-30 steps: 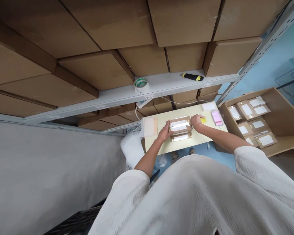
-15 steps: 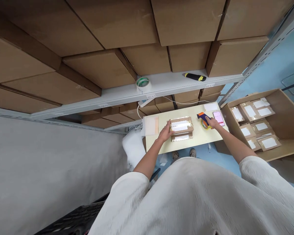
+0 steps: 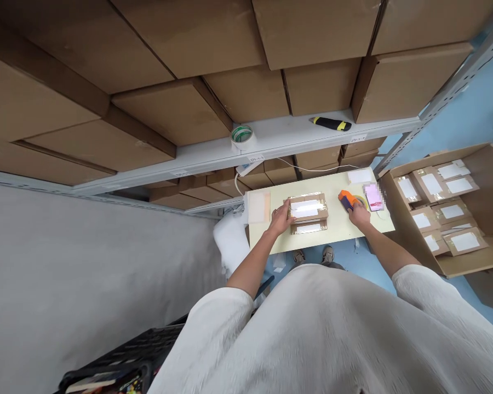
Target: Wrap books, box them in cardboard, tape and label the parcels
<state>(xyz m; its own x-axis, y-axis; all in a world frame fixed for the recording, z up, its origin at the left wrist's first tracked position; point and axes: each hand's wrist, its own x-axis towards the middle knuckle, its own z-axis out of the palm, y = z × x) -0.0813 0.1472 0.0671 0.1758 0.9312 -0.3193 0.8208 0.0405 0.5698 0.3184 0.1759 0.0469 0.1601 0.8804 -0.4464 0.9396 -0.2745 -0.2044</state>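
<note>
Two small cardboard boxes with white labels and clear tape are on the pale yellow table (image 3: 267,235). My left hand (image 3: 280,218) grips the left end of the upper cardboard box (image 3: 318,210), with the fingers at its far corner and the thumb near the front. Just below it shows the front edge of the lower cardboard box (image 3: 294,230). Over the right part of the table, my right hand (image 3: 359,215) is closed round an orange and purple tape dispenser (image 3: 346,198). A yellowish tape roll shows partly behind that hand. Beside it lies a lit phone (image 3: 373,197).
A large open carton (image 3: 488,205) holding several labelled small boxes stands right of the table. Above, a metal shelf (image 3: 279,134) carries brown boxes, a tape roll (image 3: 242,137) and a utility knife (image 3: 332,124). White packing material (image 3: 231,241) lies left; a black crate (image 3: 156,342) sits lower left.
The tape dispenser has turned in my right hand, so more of its orange side faces me. My left hand stays on the upper box. The whole view has shifted slightly.
</note>
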